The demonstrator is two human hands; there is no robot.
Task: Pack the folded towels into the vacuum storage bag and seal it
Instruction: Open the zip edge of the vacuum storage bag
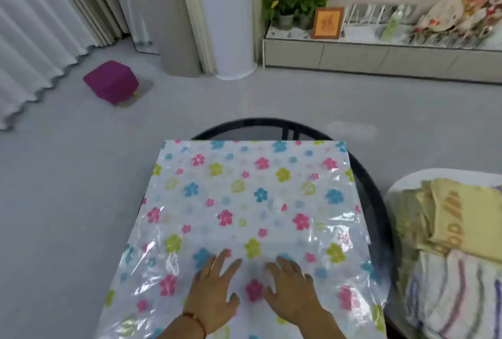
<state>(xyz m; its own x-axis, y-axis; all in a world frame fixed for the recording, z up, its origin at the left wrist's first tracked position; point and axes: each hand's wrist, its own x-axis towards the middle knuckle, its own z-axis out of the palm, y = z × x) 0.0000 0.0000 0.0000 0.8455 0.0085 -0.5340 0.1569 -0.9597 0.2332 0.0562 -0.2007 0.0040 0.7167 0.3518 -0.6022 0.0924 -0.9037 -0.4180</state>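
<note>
A clear vacuum storage bag (244, 189) printed with pink, blue and green flowers lies flat over a round dark glass table (372, 189). Its round valve (275, 204) shows near the middle. My left hand (214, 292) and my right hand (290, 289) press flat on the bag's near part, fingers spread, side by side. At the right, folded towels sit on a white surface: yellow ones (456, 216) behind and a white one with coloured stripes (456, 298) in front. The bag looks flat, with nothing visible inside it.
A magenta stool (111, 82) stands on the grey floor at the far left near the curtains. A white tower air conditioner (225, 18) and a low cabinet (380, 56) with plants, a frame and dishes line the back wall.
</note>
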